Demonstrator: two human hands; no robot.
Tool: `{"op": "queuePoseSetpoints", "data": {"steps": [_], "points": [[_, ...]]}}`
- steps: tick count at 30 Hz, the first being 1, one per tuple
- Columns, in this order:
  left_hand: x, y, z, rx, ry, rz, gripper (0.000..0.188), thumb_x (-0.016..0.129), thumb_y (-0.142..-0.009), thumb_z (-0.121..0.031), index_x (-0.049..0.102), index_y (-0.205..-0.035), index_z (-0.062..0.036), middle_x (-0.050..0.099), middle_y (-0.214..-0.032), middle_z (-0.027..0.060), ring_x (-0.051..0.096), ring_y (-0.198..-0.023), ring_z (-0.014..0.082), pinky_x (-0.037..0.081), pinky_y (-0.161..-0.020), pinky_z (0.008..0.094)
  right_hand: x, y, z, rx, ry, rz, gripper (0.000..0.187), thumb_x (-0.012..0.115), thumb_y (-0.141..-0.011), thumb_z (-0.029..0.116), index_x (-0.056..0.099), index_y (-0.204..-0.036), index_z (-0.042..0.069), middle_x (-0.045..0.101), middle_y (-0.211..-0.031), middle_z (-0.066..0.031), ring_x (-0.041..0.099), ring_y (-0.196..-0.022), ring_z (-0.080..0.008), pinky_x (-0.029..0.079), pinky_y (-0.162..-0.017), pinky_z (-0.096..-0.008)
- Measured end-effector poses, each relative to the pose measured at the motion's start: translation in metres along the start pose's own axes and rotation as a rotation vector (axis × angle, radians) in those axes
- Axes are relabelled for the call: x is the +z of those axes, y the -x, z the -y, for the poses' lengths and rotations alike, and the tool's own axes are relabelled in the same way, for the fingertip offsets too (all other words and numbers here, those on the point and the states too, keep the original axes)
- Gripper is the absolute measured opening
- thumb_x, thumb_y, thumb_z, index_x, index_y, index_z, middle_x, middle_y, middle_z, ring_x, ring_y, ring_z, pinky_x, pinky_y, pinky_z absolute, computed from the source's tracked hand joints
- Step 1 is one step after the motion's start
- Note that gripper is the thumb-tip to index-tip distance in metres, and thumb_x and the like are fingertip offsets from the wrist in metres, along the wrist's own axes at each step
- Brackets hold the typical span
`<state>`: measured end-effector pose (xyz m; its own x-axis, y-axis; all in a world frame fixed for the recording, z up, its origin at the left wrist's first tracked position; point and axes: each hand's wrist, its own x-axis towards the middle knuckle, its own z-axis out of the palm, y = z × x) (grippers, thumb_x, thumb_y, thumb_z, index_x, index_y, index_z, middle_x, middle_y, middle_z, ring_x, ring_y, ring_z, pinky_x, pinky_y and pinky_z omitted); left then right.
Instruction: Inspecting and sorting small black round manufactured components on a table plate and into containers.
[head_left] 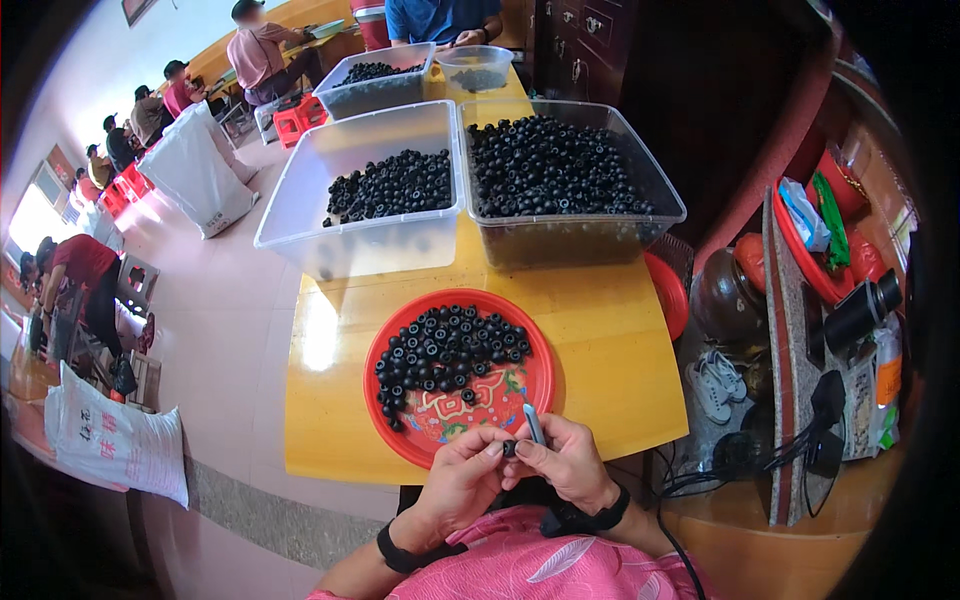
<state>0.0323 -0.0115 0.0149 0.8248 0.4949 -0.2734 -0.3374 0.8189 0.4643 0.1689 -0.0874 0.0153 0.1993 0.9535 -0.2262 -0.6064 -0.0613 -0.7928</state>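
Near the front edge of the table, my left hand (464,480) pinches one small black ring-shaped part (509,448) between thumb and fingers. My right hand (572,468) meets it there, its thumb against the same part. A slim, flat grey tool (534,424) sticks up out of my right hand; its lower end is hidden by the fingers. Just beyond my hands lies a round red tray (548,385) with a printed pattern. Many loose black ring-shaped parts (440,345) cover its far and left areas, most with their holes showing.
Behind the tray stand two clear plastic bins (290,235) (580,238) of black parts on the yellow table (620,370). Farther back are another bin (375,95), a round tub (475,58) and a person in blue (430,18). Cluttered shelving (785,400) and cables (690,485) are at right.
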Motion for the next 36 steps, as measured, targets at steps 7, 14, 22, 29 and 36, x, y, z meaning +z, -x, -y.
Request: {"op": "queuePoseSetpoints", "data": {"steps": [7, 14, 22, 29, 36], "points": [[0.007, -0.061, -0.093, 0.348, -0.298, 0.474, 0.025, 0.046, -0.092, -0.021, 0.054, -0.100, 0.0008, 0.057, -0.101, 0.0167, 0.057, -0.088, 0.0241, 0.046, -0.078, 0.0285, -0.026, 0.003, -0.009, -0.021, 0.198, -0.190, 0.016, 0.059, -0.087, 0.016, 0.058, -0.092, 0.001, 0.053, -0.070, 0.0011, 0.047, -0.060, -0.0043, 0.037, -0.054, -0.0172], [0.032, -0.050, -0.096, 0.368, -0.896, -0.187, 0.030, 0.053, -0.090, -0.020, 0.053, -0.112, -0.0006, 0.063, -0.094, 0.0098, 0.059, -0.088, 0.0156, 0.046, -0.072, 0.0235, -0.057, 0.006, -0.013, -0.054, 0.134, -0.334, 0.012, 0.057, -0.086, 0.013, 0.057, -0.088, 0.001, 0.052, -0.068, 0.0010, 0.045, -0.058, -0.0035, 0.035, -0.051, -0.0173], [-0.034, -0.048, -0.024, 0.732, -1.889, -0.396, 0.011, 0.063, -0.077, -0.007, 0.062, -0.087, -0.0011, 0.056, -0.077, 0.0155, 0.056, -0.070, 0.0311, 0.046, -0.061, 0.0372, -0.052, 0.003, -0.017, -0.114, 0.485, -0.236, 0.011, 0.055, -0.087, 0.011, 0.056, -0.088, 0.000, 0.051, -0.068, 0.0011, 0.046, -0.058, -0.0047, 0.036, -0.052, -0.0185], [-0.040, -0.060, -0.014, 0.733, -1.941, -0.471, 0.013, 0.063, -0.073, -0.007, 0.057, -0.082, -0.0002, 0.052, -0.074, 0.0157, 0.053, -0.072, 0.0344, 0.043, -0.064, 0.0417, -0.050, 0.004, -0.016, -0.144, 0.573, -0.257, 0.012, 0.055, -0.087, 0.011, 0.057, -0.089, -0.001, 0.052, -0.068, 0.0008, 0.047, -0.061, -0.0051, 0.039, -0.056, -0.0194], [-0.027, -0.037, -0.014, 0.638, -1.608, -0.258, 0.019, 0.058, -0.078, 0.003, 0.049, -0.095, 0.0013, 0.055, -0.078, 0.0119, 0.058, -0.075, 0.0247, 0.046, -0.064, 0.0333, -0.046, 0.004, -0.015, -0.186, 0.596, -0.238, 0.018, 0.052, -0.090, 0.015, 0.057, -0.088, -0.002, 0.051, -0.065, 0.0012, 0.045, -0.060, -0.0051, 0.037, -0.054, -0.0206]]}}
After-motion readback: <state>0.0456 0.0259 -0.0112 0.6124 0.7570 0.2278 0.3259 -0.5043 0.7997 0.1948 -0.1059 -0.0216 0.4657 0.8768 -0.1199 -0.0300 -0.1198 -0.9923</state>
